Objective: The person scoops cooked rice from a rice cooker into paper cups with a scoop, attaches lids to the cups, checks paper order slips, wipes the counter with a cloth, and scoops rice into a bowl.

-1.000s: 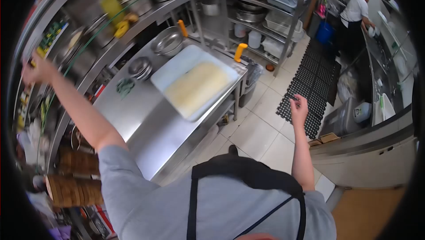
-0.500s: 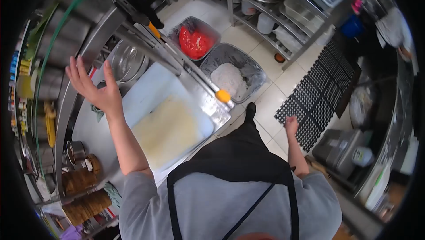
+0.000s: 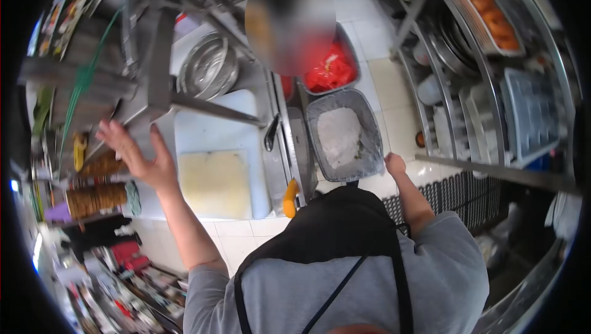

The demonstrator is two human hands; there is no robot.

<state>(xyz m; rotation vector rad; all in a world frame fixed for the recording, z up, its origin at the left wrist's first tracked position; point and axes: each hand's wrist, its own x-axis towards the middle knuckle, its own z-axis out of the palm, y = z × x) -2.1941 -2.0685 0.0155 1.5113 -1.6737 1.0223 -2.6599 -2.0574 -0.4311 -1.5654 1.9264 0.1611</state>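
My left hand [image 3: 140, 160] is raised with its fingers spread and nothing in it, over the left side of the steel table. Right of it a flat pale yellow slab [image 3: 215, 183] lies on a light blue board [image 3: 258, 149]. My right hand [image 3: 395, 164] is closed beside the rim of a grey bin [image 3: 377, 143] with pale contents; whether anything is in it is too small to tell. A black-handled tool [image 3: 271, 133] and an orange handle [image 3: 290, 198] are at the table's right edge.
Metal bowls [image 3: 209, 66] stand behind the board. A bin with red contents [image 3: 335, 69] is farther back, partly behind a blurred patch. A wire rack [image 3: 492, 112] with trays is at the right. Round wooden stacks [image 3: 95, 200] are at the left. A black mat [image 3: 468, 195] lies on the floor.
The view has swung toward the bins and rack. My left hand came down from the upper left and stays spread. My right hand, earlier over the mat, now appears beside the grey bin.
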